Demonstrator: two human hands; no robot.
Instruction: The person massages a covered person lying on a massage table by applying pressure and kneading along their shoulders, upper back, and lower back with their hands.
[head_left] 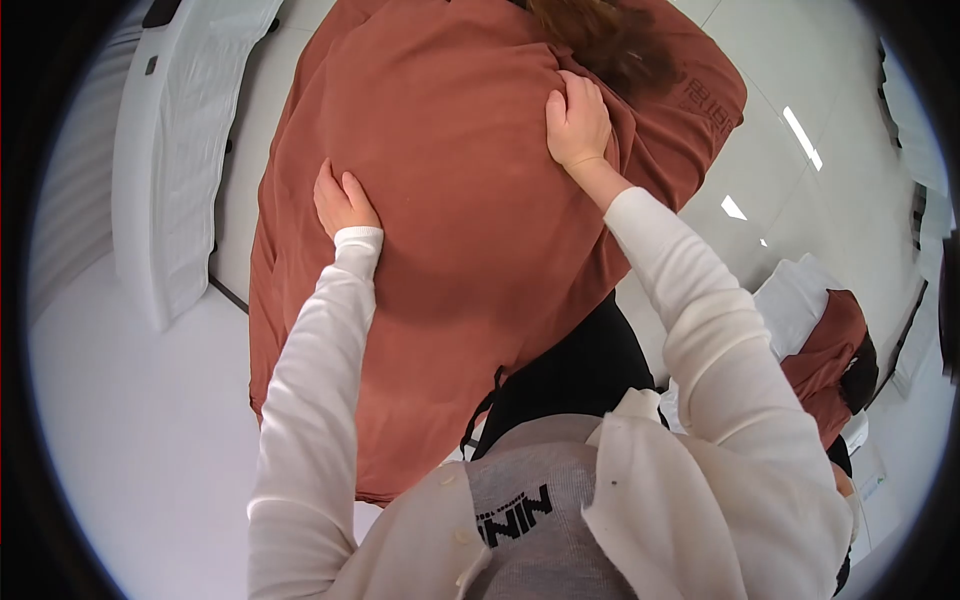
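Over the glossy pale tiled floor (840,210), a bent-over person (610,45) in a broad rust-red fabric shirt (450,200) was before you, your right hand (580,122) and left hand (343,204) resting loosely open on it, gripping nothing visible, contact made with both, completion unclear.

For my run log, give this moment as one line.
left hand: on loose, rust-red cloth | right hand: on same cloth, near dark brown hair

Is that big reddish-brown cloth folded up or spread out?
Spread out: the cloth stretches wide under the left hand and right hand, its broad surface mostly smooth, with some creases.
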